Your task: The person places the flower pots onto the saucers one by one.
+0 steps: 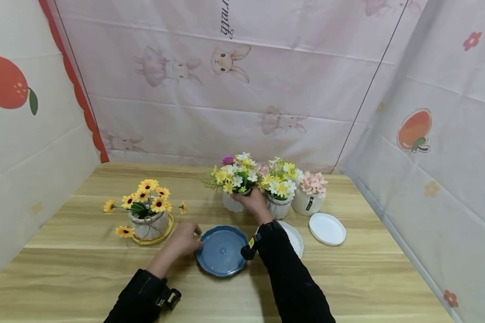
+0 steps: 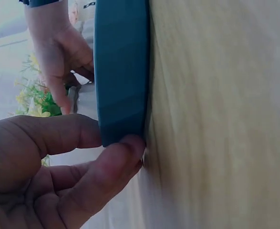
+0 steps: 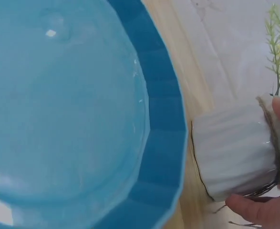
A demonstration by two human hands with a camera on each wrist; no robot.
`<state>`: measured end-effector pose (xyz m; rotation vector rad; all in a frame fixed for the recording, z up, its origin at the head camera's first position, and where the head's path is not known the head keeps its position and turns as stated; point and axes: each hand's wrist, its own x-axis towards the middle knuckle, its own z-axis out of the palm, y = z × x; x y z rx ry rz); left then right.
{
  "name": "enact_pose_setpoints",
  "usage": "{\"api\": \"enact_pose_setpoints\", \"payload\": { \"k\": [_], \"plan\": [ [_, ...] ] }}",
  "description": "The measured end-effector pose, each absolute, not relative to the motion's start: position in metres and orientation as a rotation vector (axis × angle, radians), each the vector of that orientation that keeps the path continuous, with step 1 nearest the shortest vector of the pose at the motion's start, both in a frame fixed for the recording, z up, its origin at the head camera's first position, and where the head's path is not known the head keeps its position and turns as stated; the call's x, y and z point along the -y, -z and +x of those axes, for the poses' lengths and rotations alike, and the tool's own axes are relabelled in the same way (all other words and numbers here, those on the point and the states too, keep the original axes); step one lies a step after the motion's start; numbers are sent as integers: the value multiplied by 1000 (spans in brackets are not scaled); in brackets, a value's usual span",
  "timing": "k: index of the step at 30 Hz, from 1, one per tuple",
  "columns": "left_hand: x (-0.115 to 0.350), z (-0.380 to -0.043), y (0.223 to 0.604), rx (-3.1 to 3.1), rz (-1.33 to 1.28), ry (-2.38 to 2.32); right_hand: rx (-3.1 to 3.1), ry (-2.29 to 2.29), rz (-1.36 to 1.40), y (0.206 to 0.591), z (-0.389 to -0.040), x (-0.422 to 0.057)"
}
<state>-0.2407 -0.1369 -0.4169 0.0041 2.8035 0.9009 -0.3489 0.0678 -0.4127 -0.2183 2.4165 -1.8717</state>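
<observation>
A blue scalloped plate (image 1: 222,252) lies on the table between both arms. My left hand (image 1: 183,240) pinches its left rim between thumb and finger, seen close in the left wrist view. Behind the plate, my right hand (image 1: 253,204) grips a white ribbed flowerpot (image 3: 237,150) near its twine-tied rim, thumb on one side and fingers on the other. Yellow and white flowers (image 1: 236,175) rise from this pot. Its base appears to be on the table or very near it; I cannot tell which.
Left stands a pot of orange-yellow sunflowers (image 1: 147,222) on a yellow plate (image 1: 167,233). Right of my right hand are another yellow-and-white flowerpot (image 1: 279,207) and a pink-flowered pot (image 1: 307,202). A white plate (image 1: 295,237) is partly under my sleeve; a smaller white plate (image 1: 327,229) lies beyond.
</observation>
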Motion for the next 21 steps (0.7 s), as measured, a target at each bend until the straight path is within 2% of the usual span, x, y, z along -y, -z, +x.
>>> {"api": "enact_pose_setpoints", "payload": {
  "k": [5,21],
  "plan": [
    [136,-238,416,-2778,21,-967,-2330,1906,-99,414,-350,-71],
    [137,-243,410,-2939,114,-886,-2383,1824,-89,412,-351,-69]
  ]
}}
